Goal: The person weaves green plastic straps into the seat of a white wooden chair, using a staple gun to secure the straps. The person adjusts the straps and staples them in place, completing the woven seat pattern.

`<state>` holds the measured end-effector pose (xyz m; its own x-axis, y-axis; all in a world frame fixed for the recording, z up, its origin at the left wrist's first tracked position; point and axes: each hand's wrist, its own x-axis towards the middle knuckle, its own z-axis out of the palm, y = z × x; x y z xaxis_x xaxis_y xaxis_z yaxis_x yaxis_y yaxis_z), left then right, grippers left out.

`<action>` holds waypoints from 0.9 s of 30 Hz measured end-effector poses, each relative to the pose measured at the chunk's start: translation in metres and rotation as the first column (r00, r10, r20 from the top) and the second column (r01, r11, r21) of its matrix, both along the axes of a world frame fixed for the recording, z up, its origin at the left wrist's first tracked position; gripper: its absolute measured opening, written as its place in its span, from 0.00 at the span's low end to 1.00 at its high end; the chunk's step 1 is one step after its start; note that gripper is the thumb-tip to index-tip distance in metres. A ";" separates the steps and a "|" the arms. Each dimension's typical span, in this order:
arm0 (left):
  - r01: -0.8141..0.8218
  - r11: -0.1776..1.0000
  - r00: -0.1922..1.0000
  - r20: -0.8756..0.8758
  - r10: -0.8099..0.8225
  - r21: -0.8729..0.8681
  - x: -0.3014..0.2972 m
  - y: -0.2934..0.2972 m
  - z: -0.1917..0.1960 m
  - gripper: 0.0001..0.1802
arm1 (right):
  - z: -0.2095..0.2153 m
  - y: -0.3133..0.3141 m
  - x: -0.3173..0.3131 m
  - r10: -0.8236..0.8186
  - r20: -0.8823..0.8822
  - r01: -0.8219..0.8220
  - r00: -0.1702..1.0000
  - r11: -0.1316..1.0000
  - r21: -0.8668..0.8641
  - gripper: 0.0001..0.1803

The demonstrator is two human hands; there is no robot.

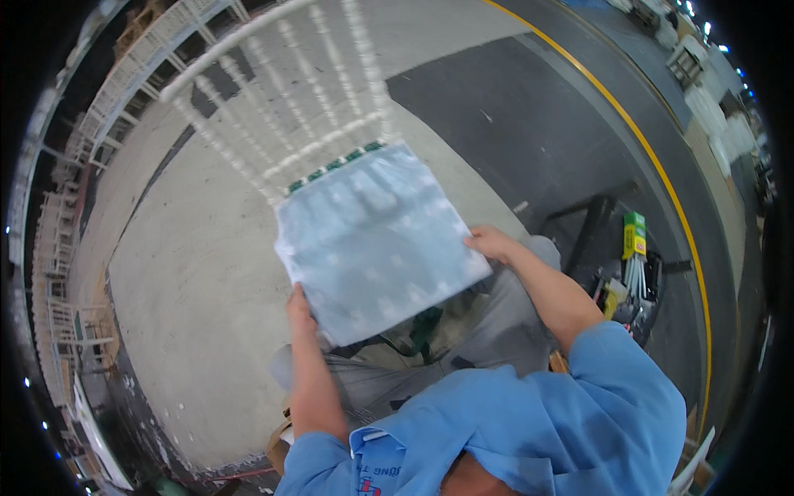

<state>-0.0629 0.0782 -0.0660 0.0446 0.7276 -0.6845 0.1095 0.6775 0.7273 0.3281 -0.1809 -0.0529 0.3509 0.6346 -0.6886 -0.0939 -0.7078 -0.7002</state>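
Observation:
A white chair [327,142] with a back of turned spindles is tilted in front of me, its back pointing away. Pale blue, see-through wrapping covers its seat [376,240]. Green pieces [335,164] line the joint between seat and back. My left hand [302,310] grips the seat's near left side, thumb along the edge. At the right side my right hand [492,244] is closed on the seat edge. The fingers under the seat are hidden on both sides. Below the near edge, a dark green strap [423,331] shows between my legs.
To my right a dark stand [649,310] carries a green and yellow box [634,236], white sticks [635,277] and small tools. Rows of white chairs [136,70] stand at the far left. A yellow line [628,124] curves across the floor at the right.

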 end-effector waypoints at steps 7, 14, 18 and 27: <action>-0.063 0.980 0.979 -0.178 0.097 0.190 0.008 0.028 0.010 0.32 | -0.004 0.032 0.011 0.053 0.269 -0.060 0.962 0.998 0.017 0.26; 0.657 0.135 0.749 -0.622 -0.229 0.741 0.116 -0.068 0.024 0.24 | -0.008 0.024 0.015 0.007 0.215 -0.007 0.977 1.000 -0.003 0.29; 0.854 -0.195 0.382 -0.837 -0.392 0.482 0.214 -0.163 0.028 0.30 | -0.004 0.023 0.007 -0.042 0.229 0.027 0.973 0.997 0.069 0.30; 0.923 -0.267 0.197 -0.935 -0.294 0.279 0.220 -0.174 -0.001 0.36 | 0.093 -0.163 0.034 -0.765 0.291 0.457 0.574 0.595 0.661 0.15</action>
